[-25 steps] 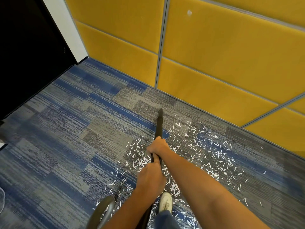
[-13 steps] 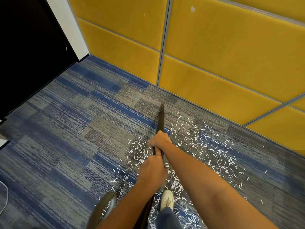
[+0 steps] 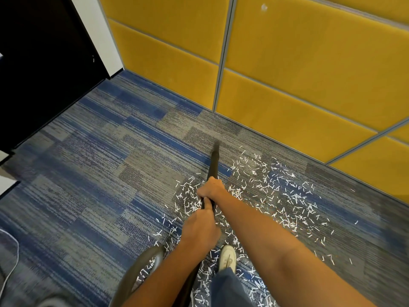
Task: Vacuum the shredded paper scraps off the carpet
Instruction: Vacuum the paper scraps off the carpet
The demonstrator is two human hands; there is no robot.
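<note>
White shredded paper scraps (image 3: 285, 196) lie scattered over the blue and grey carpet (image 3: 106, 165), thickest to the right of the wand and around my foot. A black vacuum wand (image 3: 213, 162) points away from me, its narrow tip resting on the carpet near the far edge of the scraps. My right hand (image 3: 211, 189) grips the wand further along. My left hand (image 3: 200, 229) holds it just behind, closer to me. A grey hose (image 3: 141, 269) curves down at the bottom.
A yellow padded wall (image 3: 287, 74) with grey seams runs along the far side and right. A dark door or cabinet (image 3: 42, 63) stands at the left. My white shoe (image 3: 228, 259) stands among the scraps. A thin white cable (image 3: 11, 269) lies at the lower left.
The wand's tip has slid slightly forward and left across the carpet with both hands on it, and my view has shifted left a little.
</note>
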